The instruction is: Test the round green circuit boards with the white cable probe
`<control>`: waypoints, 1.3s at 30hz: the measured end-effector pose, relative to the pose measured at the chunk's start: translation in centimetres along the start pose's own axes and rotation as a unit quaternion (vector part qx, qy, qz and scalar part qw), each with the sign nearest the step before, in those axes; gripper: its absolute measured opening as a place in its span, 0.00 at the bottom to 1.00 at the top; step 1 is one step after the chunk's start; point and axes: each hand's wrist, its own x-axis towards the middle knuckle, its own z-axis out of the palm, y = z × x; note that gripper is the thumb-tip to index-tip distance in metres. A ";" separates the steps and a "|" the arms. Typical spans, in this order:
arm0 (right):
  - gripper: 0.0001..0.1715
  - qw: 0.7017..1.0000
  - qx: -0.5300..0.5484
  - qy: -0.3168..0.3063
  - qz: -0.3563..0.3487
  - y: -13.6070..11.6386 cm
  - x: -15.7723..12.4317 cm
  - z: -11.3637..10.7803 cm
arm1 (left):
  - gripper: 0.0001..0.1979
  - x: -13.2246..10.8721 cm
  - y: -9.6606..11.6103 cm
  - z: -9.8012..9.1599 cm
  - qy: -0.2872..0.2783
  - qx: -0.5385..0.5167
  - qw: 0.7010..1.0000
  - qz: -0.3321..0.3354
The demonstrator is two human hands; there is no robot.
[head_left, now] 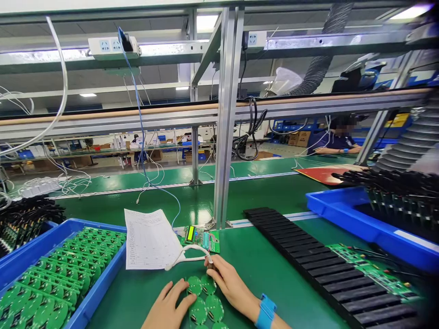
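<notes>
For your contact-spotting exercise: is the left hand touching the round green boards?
Touching. The head view shows the left hand resting on the round green boards, no gap.

Bare green mat [260, 269] lies open between paper sheet [149, 240] and black tray strip [318, 265]; passage is blocked leftward by blue bin [85, 301], ahead by metal post [224, 137].

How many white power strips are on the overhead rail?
2. One white power strip, upper left, has a blue cable plugged in; the other is just right of the silver post. Others may be out of frame.
</notes>
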 end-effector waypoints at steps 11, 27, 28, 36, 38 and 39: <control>0.09 1.000 -0.006 -0.004 -0.001 -0.1 -0.4 -0.3 | 0.44 -0.7 -2.0 6.6 0.048 -0.022 0.998 -0.017; 0.11 1.000 0.007 -0.011 -0.001 0.2 -0.2 -0.2 | 0.41 -0.8 -1.5 6.1 0.010 -0.043 0.998 -0.041; 0.11 1.000 0.009 -0.010 -0.001 0.1 -0.3 -0.3 | 0.42 -0.8 -1.4 5.7 0.001 -0.053 0.998 -0.045; 0.16 0.997 0.062 0.006 0.034 -0.7 -1.4 -1.4 | 0.56 -0.3 0.1 1.6 -0.101 -0.132 0.984 -0.067; 0.17 0.997 0.063 -0.008 0.040 -1.0 -1.6 -1.6 | 0.58 -0.3 0.5 0.5 -0.116 -0.145 0.980 -0.071; 0.17 0.997 0.061 -0.011 0.043 -1.1 -1.7 -1.7 | 0.58 -0.3 0.7 0.1 -0.122 -0.147 0.979 -0.073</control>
